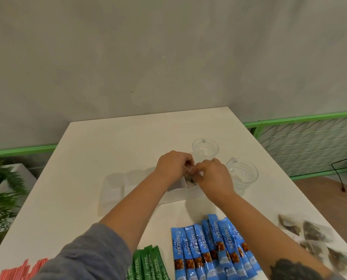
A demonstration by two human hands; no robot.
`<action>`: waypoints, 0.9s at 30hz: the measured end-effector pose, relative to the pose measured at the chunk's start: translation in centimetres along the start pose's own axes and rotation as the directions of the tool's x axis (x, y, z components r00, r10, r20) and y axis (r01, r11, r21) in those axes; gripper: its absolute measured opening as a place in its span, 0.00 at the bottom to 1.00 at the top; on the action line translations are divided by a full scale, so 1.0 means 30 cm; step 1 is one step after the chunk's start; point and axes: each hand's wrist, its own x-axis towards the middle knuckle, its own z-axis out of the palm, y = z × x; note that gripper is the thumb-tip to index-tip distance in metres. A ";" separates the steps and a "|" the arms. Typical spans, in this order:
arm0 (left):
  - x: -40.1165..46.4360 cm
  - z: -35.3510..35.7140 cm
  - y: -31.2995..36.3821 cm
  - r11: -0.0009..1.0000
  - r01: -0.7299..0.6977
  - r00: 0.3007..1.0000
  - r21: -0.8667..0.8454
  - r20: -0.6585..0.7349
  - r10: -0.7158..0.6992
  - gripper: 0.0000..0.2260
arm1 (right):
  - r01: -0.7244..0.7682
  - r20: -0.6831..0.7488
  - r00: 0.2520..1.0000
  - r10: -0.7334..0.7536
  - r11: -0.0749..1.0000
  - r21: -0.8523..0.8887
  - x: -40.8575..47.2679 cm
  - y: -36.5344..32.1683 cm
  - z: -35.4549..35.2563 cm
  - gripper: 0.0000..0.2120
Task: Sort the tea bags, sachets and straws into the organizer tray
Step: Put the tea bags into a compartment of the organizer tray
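Over the far right compartment of the white organizer tray, both hands meet around a tea bag. The left hand has its fingers curled and pinches the bag's upper edge, while the right hand pinches it from the other side; the bag hangs just above the compartment, and the blur makes it hard to say whether its lower end touches the tray. The tray sits mid-bench, with two clear glass cups just beyond and to its right. Near the front edge lie a fan of blue coffee sachets, green stevia sachets to their left, and red straws at the far left corner. More tea bags are scattered on the right side.
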 end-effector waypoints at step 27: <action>-0.034 0.007 0.092 0.917 -0.116 0.974 0.382 0.222 0.031 0.16 | 0.134 0.347 0.936 -0.063 0.974 -0.184 -0.054 -0.031 -0.013 0.14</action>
